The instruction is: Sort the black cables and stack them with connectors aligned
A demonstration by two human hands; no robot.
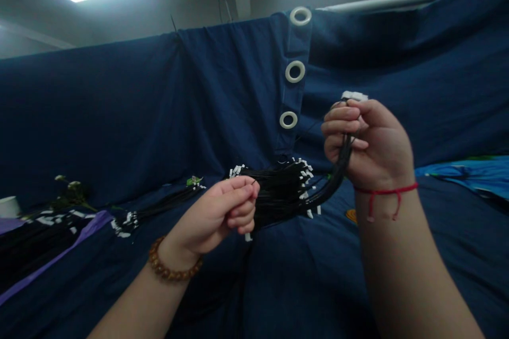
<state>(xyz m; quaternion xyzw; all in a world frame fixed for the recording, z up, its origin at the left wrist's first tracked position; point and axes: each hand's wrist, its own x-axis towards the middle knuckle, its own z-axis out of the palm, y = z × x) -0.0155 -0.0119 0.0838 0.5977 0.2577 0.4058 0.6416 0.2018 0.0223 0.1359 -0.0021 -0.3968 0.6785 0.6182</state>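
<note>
Left hand [210,217]: fingers [242,196] curled closed, pinching one side of a bundle of black wires [282,190] tipped with small white connectors; wooden bead bracelet [170,259] on the wrist

Right hand [369,143]: fingers [342,122] clenched around a gathered strand of the same wires, one white connector [353,96] showing above the grip; red string bracelet [385,190] on the wrist

Bundle location: held up between both hands, over a dark blue cloth [310,275]

Also listed, to the left: thinner wire bundle [159,206] on the cloth; heap of wires [35,243] beside a purple fabric strip [59,254]; white cup [8,206]; flower sprig [71,190]

Behind: navy curtain [238,90] with white grommets [287,71]
</note>
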